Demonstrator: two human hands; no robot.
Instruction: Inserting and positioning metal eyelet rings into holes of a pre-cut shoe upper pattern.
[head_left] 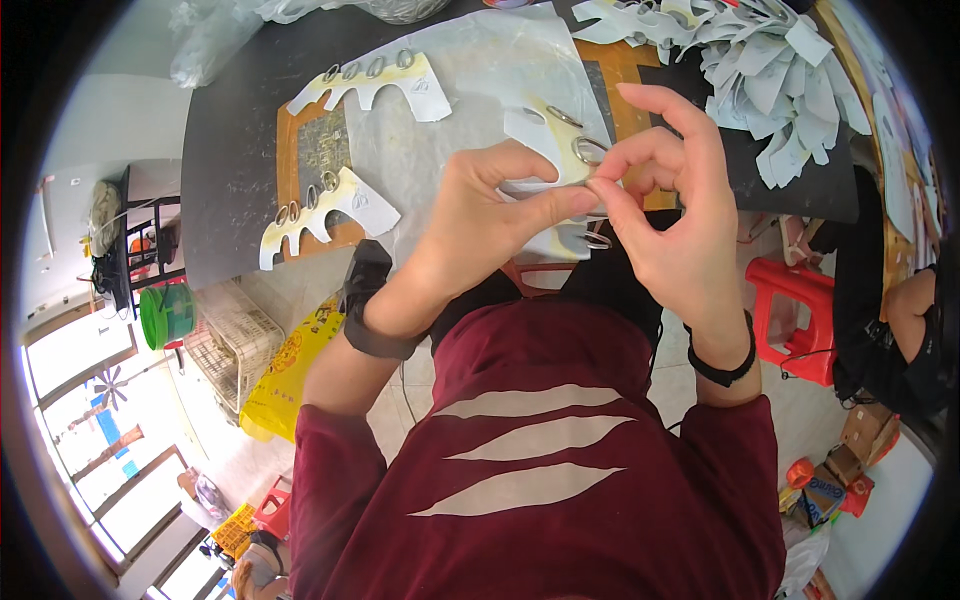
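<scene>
A white scalloped piece (pixel 527 128) with yellowish edges and metal rings is between my two hands at the table's near edge. My left hand (pixel 500 205) pinches it between thumb and fingers. From the right, my right hand (pixel 675 190) closes thumb and forefinger on its edge, just beside a metal ring (pixel 588 150); the fingertips hide the exact spot. Below my hands, another part with a ring (pixel 597 240) hangs past the table edge. Two similar ringed pieces lie to the left, one farther off (pixel 425 95) and one nearer (pixel 365 208).
A translucent sheet (pixel 480 60) covers part of the dark table (pixel 230 180). White cut pieces (pixel 765 75) are heaped at the far right. Clear plastic bags (pixel 215 35) lie far left. A red stool (pixel 795 320) stands at right, near another person's arm (pixel 910 310).
</scene>
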